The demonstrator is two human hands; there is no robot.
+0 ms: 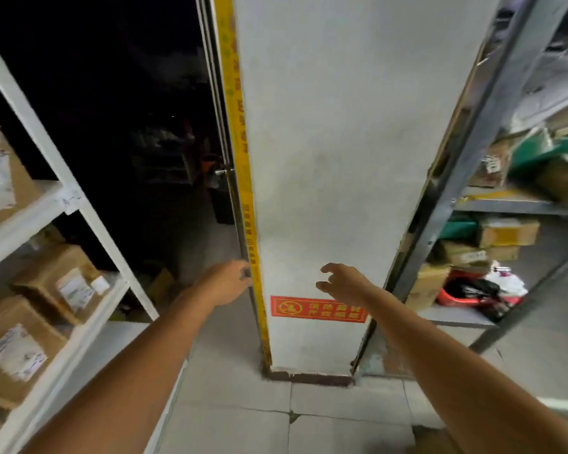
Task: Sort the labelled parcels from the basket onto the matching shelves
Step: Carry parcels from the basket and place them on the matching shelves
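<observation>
**At the white pillar (341,158), arms outstretched**

Between the shelves we stood facing the pillar, both bare arms stretched out over the tiled floor (243,404). Our left hand (225,283) reached to the pillar's left edge, its back turned to us and its fingertips blurred against the yellow strip (240,142) that ran down that corner; we could not tell whether those fingers were straight or curled. Our right hand (345,281) hung in front of the pillar's face, just above a red sticker (318,309), its fingers loosely hooked and spread, holding nothing. Labelled cardboard parcels (63,283) sat on the white shelves (79,204) to our left, and more boxes (505,232) were piled on the grey metal shelves (492,103) to our right. On the lowest board of the grey shelves, well apart from both hands, stood a red basket (456,299) with black and white bags (473,286) in it. Left of the pillar a doorway (128,126) opened on darkness
</observation>
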